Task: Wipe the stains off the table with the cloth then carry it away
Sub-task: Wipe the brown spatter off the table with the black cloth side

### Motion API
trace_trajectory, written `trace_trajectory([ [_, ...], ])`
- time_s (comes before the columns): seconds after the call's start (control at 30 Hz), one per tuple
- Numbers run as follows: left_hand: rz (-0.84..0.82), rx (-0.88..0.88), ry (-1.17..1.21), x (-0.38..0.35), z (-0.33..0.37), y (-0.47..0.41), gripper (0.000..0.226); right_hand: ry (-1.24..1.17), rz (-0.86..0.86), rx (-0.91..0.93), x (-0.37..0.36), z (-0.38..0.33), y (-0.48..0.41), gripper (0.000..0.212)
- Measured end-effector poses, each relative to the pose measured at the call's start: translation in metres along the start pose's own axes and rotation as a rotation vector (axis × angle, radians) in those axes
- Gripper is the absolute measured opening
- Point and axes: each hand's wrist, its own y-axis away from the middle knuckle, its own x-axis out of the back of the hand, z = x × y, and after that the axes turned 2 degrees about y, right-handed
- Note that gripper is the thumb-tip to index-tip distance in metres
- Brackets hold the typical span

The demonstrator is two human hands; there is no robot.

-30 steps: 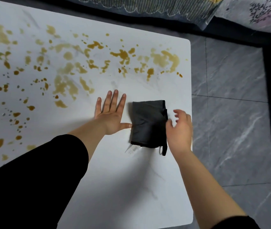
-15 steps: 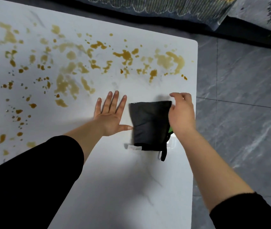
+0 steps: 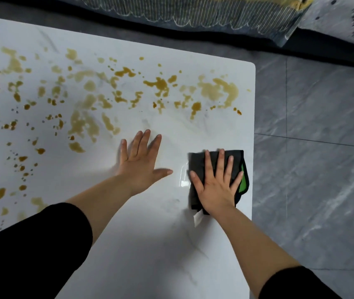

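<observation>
A dark grey folded cloth [image 3: 195, 164] with a green underside and a white tag lies near the right edge of the white table [image 3: 150, 244]. My right hand [image 3: 216, 186] presses flat on top of the cloth, fingers spread. Left of it, apart from the cloth, my left hand [image 3: 139, 165] rests flat on bare tabletop with its fingers apart and nothing in it. Brown stains [image 3: 156, 84] are spattered across the far and left parts of the table, the nearest ones just beyond my left fingertips.
The table's right edge [image 3: 253, 147] runs just beside the cloth, with grey marble floor tiles [image 3: 314, 169] beyond it. A quilted blanket [image 3: 193, 11] hangs along the far side, past the table's back edge.
My right hand moved from the cloth's right edge onto its top and spread flat. The cloth slid right, away from my left thumb. My left hand stayed put.
</observation>
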Motion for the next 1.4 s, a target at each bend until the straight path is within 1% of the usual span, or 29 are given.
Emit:
trace_trajectory([
  [0.07, 0.061, 0.037, 0.040, 0.004, 0.016, -0.004, 0.097, -0.015, 0.013, -0.018, 0.013, 0.004, -0.024, 0.067],
  [0.1, 0.059, 0.044, 0.061, 0.008, 0.027, -0.010, 0.101, -0.015, 0.022, -0.022, 0.020, 0.005, -0.037, 0.066],
  [0.23, -0.082, 0.113, 0.180, 0.022, 0.064, -0.036, 0.139, 0.019, 0.045, -0.005, 0.047, 0.015, -0.089, 0.068],
  [0.27, -0.118, 0.134, 0.170, 0.022, 0.067, -0.041, 0.146, 0.029, 0.054, 0.005, 0.052, 0.017, -0.100, 0.068],
  [0.33, -0.158, 0.159, 0.134, 0.020, 0.067, -0.045, 0.154, 0.051, 0.068, 0.026, 0.060, 0.020, -0.117, 0.068],
  [0.47, -0.174, 0.176, 0.124, 0.020, 0.066, -0.046, 0.155, 0.067, 0.068, 0.054, 0.070, 0.020, -0.132, 0.069],
  [0.63, -0.198, 0.174, 0.133, 0.021, 0.067, -0.047, 0.154, 0.076, 0.035, 0.143, 0.054, 0.033, -0.091, 0.068],
  [0.73, -0.191, 0.172, 0.146, 0.021, 0.067, -0.046, 0.153, 0.078, -0.017, 0.143, 0.054, 0.037, -0.090, 0.068],
  [0.8, -0.194, 0.165, 0.152, 0.022, 0.067, -0.046, 0.154, 0.087, -0.014, 0.137, 0.066, 0.033, -0.114, 0.069],
  [0.97, -0.184, 0.170, 0.152, 0.018, 0.065, -0.050, 0.154, 0.101, 0.051, 0.073, 0.114, 0.012, -0.213, 0.072],
  [1.1, -0.160, 0.165, 0.151, 0.015, 0.064, -0.050, 0.154, 0.107, 0.040, 0.073, 0.133, 0.003, -0.247, 0.072],
  [1.17, -0.152, 0.161, 0.149, 0.016, 0.064, -0.049, 0.154, 0.111, 0.047, 0.086, 0.129, 0.004, -0.236, 0.071],
  [1.3, -0.160, 0.173, 0.158, 0.019, 0.065, -0.047, 0.155, 0.111, 0.031, 0.167, 0.099, 0.015, -0.179, 0.071],
  [1.4, -0.162, 0.174, 0.159, 0.020, 0.066, -0.047, 0.155, 0.131, 0.010, 0.170, 0.091, 0.019, -0.162, 0.070],
])
